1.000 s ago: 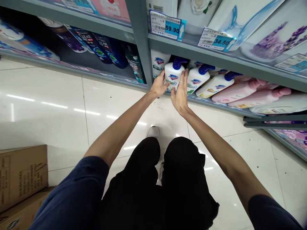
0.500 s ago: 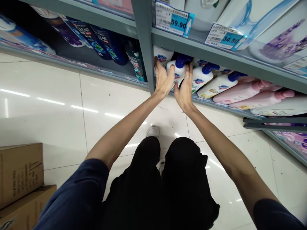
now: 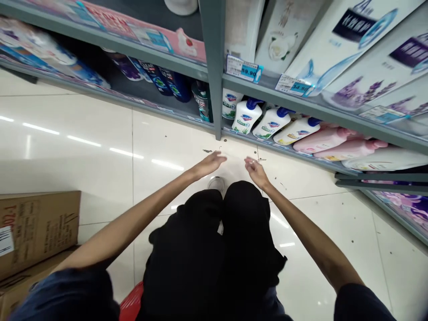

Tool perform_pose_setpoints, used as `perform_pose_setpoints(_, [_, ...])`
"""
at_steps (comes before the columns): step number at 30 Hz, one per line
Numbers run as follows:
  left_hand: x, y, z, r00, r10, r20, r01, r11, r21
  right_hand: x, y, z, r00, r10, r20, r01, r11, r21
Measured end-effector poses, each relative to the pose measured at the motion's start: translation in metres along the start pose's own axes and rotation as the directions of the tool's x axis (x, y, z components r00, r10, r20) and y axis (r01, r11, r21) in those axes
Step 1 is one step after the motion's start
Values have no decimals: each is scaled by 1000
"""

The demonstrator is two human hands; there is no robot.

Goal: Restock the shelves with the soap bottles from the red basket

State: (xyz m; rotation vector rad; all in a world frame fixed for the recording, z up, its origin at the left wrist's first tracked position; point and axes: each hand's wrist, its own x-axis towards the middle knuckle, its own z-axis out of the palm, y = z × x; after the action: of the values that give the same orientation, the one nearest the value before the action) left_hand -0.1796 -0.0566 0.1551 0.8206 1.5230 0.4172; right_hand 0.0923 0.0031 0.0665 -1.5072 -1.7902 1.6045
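Both my hands are in the air above the floor, in front of the bottom shelf. My left hand holds nothing, its fingers stretched out toward the right. Facing it across a gap, my right hand has loosely bent fingers, a little blurred, a ring on one, and nothing in it. Beyond them a white pump bottle with a blue top stands on the bottom shelf. To its right lean a second white pump bottle and a yellow-marked one. Behind on the left is another white bottle.
Pink bottles continue the row rightward. A grey upright post divides it from dark shampoo bottles. Cardboard boxes stand at lower left, and a red plastic object shows beside my leg.
Both hands have let go of the white pump bottle and drawn back from the shelf toward my knees. The bottle stays in the row. My view has shifted, showing more of the upper shelves.
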Motion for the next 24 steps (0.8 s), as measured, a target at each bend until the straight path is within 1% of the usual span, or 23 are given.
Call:
perform_pose_setpoints(1, [-17,-8,-9,996,-77,49,75,996,46,-11,8,-1,992,96,76,-98,995,22])
perform_pose_setpoints(2, [-31,-12,-17,988,-136,76,130,989,75,-19,15,-2,979,153,138,-157,987,20])
perform_pose_setpoints(3, [-41,-13,-25,983,-166,78,160,984,85,-26,19,-2,968,175,178,-179,984,4])
perform_pose_setpoints(4, [-46,-9,-31,985,-157,70,151,985,90,-29,22,-3,965,175,194,-176,984,-12])
perform_pose_setpoints(6, [-44,10,-41,998,-63,14,62,995,72,-27,23,-5,975,157,160,-154,988,-32])
perform_pose_setpoints(8, [-24,38,-44,993,91,-79,-88,995,45,-10,17,-7,990,121,76,-119,992,-38])
perform_pose_setpoints(9, [-7,54,-44,976,180,-124,-177,984,38,1,12,-9,995,92,23,-91,995,-34])
perform_pose_setpoints(11, [34,80,-40,913,356,-202,-355,934,39,29,0,-13,996,24,-83,-26,999,-18])
perform_pose_setpoints(12, [56,90,-36,878,419,-233,-420,906,45,44,-7,-16,991,-21,-135,19,1000,-14])
perform_pose_setpoints(13, [79,96,-32,853,451,-264,-454,890,54,58,-14,-19,979,-81,-188,79,997,-19])
perform_pose_setpoints(14, [101,100,-27,843,456,-286,-458,887,63,71,-20,-22,958,-158,-237,154,987,-35])
perform_pose_setpoints(16, [138,99,-17,847,425,-319,-424,902,78,95,-33,-27,885,-348,-308,331,937,-107])
perform_pose_setpoints(17, [151,96,-12,853,404,-329,-399,913,85,104,-39,-28,844,-428,-322,403,904,-146])
perform_pose_setpoints(18, [161,93,-8,857,384,-344,-377,922,90,113,-46,-29,814,-482,-323,448,876,-177])
perform_pose_setpoints(19, [169,90,-4,854,368,-368,-359,928,94,120,-52,-29,804,-504,-315,465,864,-195])
perform_pose_setpoints(20, [173,87,-1,848,355,-394,-346,933,95,126,-59,-29,808,-505,-303,461,863,-208])
perform_pose_setpoints(22, [176,84,4,831,351,-432,-345,934,96,137,-72,-28,835,-471,-284,417,879,-234])
perform_pose_setpoints(24, [175,84,8,812,379,-444,-379,921,92,148,-83,-29,855,-441,-273,371,888,-272])
